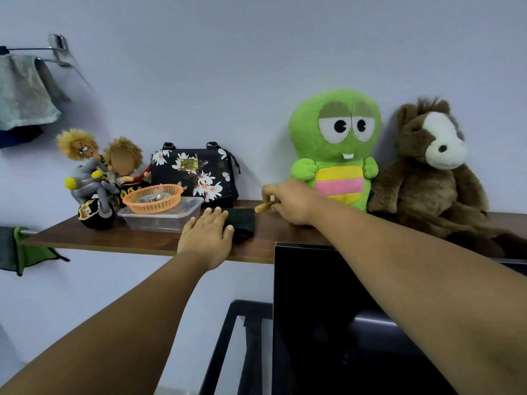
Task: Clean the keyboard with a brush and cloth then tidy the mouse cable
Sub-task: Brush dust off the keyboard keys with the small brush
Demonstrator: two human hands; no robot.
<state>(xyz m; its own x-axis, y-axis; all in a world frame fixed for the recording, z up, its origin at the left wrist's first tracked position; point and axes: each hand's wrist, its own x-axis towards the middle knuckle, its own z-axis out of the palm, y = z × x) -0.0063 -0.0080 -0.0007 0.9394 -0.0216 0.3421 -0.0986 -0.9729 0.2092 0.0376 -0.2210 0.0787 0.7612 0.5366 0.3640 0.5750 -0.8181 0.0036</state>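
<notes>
A dark folded cloth (242,223) lies on a brown wooden shelf (114,238). My left hand (208,232) rests flat on the cloth's left part, fingers straight. Just right of the cloth, my right hand (288,202) pinches the tan wooden handle of a brush (263,207) at shelf level; the bristle end is hidden by the hand. The keyboard and the mouse cable are not in view.
On the shelf stand a clear plastic box (159,219) with an orange basket (154,198) on it, a floral bag (196,175), biker dolls (94,178), a green plush (336,146) and a brown plush (433,172). A black monitor (342,323) rises below the shelf. Towels hang at left.
</notes>
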